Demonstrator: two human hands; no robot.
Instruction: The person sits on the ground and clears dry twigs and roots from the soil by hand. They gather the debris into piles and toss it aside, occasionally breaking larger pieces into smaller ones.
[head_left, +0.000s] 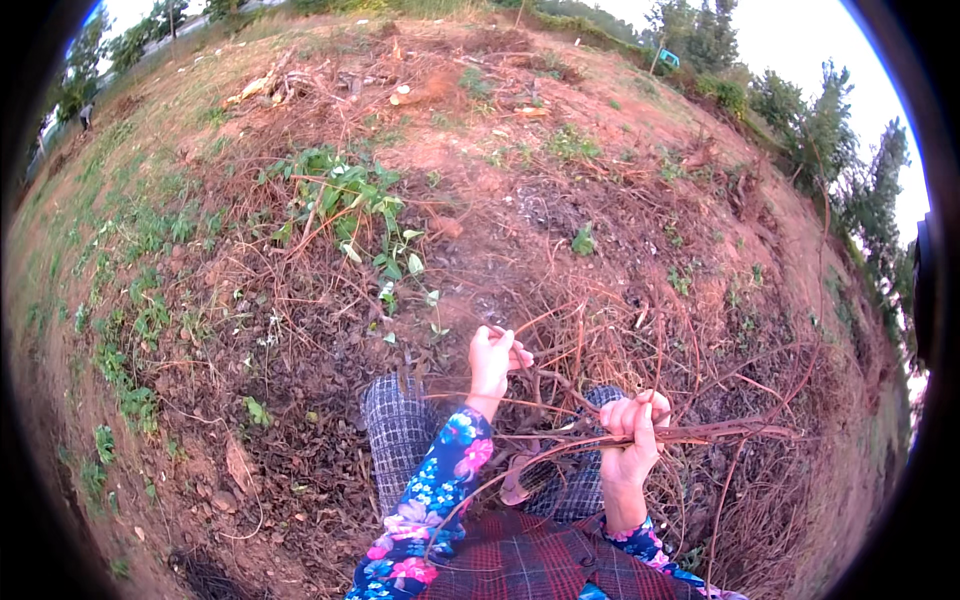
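My right hand (632, 427) is closed around a bundle of thin brown branches (720, 430), which sticks out to both sides of the fist. To the left and a little farther out, my left hand (496, 360) has thumb and fingers closed on a thin twig (501, 330). Several branches cross between the hands, above my knees in checked trousers (397, 435). One long bent stem (480, 491) curves down from the bundle over my left sleeve. A curved brownish object (514, 484), perhaps bark or a tool part, lies between my legs, partly covered by branches.
Dry twigs (600, 330) cover the ground just beyond my hands. A leafy green vine (345, 195) lies ahead to the left. Farther off are cut wood (259, 86) and a sawn log (401, 95). A distant person (85, 116) is at the far left. Trees (795, 120) stand at right.
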